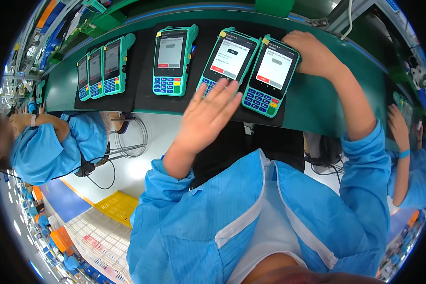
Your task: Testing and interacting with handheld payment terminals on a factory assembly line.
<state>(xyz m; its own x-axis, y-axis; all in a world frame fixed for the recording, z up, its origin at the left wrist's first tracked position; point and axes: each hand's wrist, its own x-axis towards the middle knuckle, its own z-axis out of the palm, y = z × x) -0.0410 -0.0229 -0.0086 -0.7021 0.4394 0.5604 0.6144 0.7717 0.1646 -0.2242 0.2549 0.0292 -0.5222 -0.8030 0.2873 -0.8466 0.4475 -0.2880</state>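
Note:
Several teal handheld card payment terminals with lit screens and blue keypads lie on black mats. My left hand [212,111], fingers stretched out and apart, is over the lower part of one tilted terminal [231,54] and hides some of its keys. I cannot tell whether it touches the screen. Beside that one lies the rightmost terminal [271,71], overlapping its edge. My right hand [312,53] is at the upper right corner of this rightmost terminal, fingers curled around behind its top edge. The fingertips there are partly hidden. Another terminal [169,59] lies left of my left hand.
Three more terminals [97,71] stand close together at the left of the green bench [312,102]. A person in a blue smock [57,142] sits at the left, another person's arm [401,137] is at the right. A yellow crate [117,207] is on the floor.

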